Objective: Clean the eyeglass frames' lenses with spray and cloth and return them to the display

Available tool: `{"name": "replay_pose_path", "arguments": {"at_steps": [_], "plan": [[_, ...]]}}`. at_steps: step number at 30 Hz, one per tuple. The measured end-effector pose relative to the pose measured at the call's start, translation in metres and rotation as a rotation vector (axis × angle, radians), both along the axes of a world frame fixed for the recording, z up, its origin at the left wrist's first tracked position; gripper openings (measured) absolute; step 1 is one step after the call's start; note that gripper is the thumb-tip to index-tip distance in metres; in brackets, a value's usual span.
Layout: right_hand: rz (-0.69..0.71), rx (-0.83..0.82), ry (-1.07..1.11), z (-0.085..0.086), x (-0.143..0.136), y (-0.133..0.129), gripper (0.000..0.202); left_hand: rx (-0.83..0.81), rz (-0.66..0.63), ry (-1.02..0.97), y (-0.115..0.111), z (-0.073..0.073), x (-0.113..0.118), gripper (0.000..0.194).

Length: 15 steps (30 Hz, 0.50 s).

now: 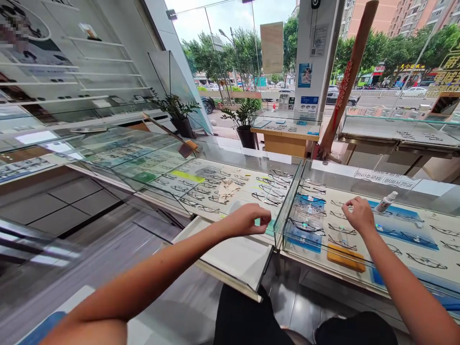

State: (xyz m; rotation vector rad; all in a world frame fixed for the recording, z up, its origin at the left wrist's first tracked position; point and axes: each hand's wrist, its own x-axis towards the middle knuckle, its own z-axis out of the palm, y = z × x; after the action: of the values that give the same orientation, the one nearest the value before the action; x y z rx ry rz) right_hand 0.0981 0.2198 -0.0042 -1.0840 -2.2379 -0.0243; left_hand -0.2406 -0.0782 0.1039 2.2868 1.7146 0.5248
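**Head view: finger contact not confirmed**

Landmark: the pulled-out shallow white drawer [237, 263].

Left hand [252, 219], bare: loosely curled, above the drawer's far end; cannot tell whether anything small is held. Right hand [359, 215], bare: fingertips drawn together as in a pinch, right of the drawer, over the clear glass display counter [330, 168]; hold likewise cannot be told.

Small white spray bottle [385, 203]: right of the drawer, just past the right hand. Thin-framed eyeglasses [305, 226]: in rows, immediately right of the drawer.

Judgement: good handling here calls for a light pinch, slow wrists beside the glass edges, and the right fingers and forearm kept from knocking the bottle.
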Motion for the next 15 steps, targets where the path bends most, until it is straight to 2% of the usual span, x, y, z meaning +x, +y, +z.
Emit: {"name": "replay_pose_path", "arguments": {"at_steps": [4, 7, 10, 15], "plan": [[0.001, 0.015, -0.016, 0.001, 0.002, 0.002, 0.025, -0.215, -0.002, -0.08, -0.035, -0.024, -0.003, 0.011], [-0.001, 0.028, -0.018, 0.001, 0.003, 0.004, 0.025, -0.365, 0.05, -0.088, -0.046, -0.041, -0.016, 0.012], [0.002, 0.038, -0.017, -0.001, 0.005, 0.006, 0.024, -0.436, 0.124, 0.001, -0.043, -0.061, -0.034, 0.013], [-0.017, 0.05, -0.02, -0.002, 0.008, 0.008, 0.023, -0.448, 0.27, 0.292, -0.021, -0.1, -0.059, 0.016]]}}
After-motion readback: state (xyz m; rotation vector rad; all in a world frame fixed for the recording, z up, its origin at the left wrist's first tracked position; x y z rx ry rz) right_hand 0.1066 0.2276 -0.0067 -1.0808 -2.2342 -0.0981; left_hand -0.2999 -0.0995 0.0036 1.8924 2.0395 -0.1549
